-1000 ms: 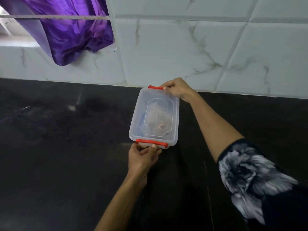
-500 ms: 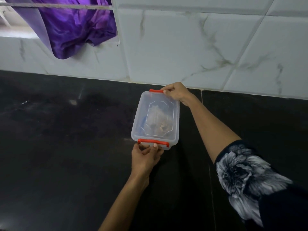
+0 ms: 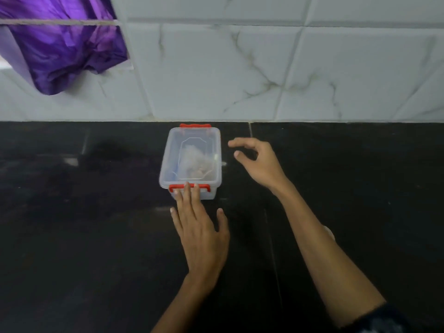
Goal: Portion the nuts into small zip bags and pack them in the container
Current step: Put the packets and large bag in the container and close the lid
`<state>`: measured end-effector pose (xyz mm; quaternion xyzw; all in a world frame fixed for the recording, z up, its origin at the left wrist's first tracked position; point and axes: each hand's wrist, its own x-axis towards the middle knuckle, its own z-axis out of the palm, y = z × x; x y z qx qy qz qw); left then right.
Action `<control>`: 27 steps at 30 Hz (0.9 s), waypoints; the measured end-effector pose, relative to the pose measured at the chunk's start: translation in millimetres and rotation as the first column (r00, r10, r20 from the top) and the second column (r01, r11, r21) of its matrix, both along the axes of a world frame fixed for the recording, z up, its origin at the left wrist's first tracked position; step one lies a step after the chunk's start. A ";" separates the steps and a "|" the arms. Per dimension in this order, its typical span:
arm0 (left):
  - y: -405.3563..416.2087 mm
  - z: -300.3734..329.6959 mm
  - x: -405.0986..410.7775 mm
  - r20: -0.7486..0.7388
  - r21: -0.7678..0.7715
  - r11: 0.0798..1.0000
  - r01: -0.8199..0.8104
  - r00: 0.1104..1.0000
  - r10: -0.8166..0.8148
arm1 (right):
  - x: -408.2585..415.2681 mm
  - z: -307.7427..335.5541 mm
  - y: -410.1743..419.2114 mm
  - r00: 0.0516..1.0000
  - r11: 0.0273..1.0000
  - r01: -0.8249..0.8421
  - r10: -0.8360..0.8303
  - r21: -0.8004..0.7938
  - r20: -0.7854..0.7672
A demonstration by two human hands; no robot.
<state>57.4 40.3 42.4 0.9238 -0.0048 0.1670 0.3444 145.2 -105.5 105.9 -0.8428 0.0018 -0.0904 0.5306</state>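
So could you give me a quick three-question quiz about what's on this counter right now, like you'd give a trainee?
1. True or false: the lid is on the clear container.
2. Which hand touches the container? A) the left hand, fingertips at the near red latch; B) the right hand; C) both.
3. Fill in: the container sits on the black counter close to the tiled ____.

Key:
1. True; bagged contents show faintly through it.
2. A; the right hand is open beside the container, apart from it.
3. Wall.
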 end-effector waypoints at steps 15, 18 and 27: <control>-40.0 -52.0 -33.4 -0.106 0.403 0.845 0.351 0.935 -0.337 | -207.3 -93.0 -88.2 0.570 0.626 0.752 -0.775 -0.208 -0.273; -42.9 -51.6 -34.5 -0.095 0.411 0.844 0.344 0.937 -0.335 | -214.8 -97.2 -88.6 0.543 0.608 0.760 -0.788 -0.229 -0.290; -44.9 -46.2 -30.5 -0.067 0.428 0.853 0.298 0.952 -0.299 | -212.7 -94.1 -95.8 0.503 0.635 0.668 -0.770 -0.389 -0.392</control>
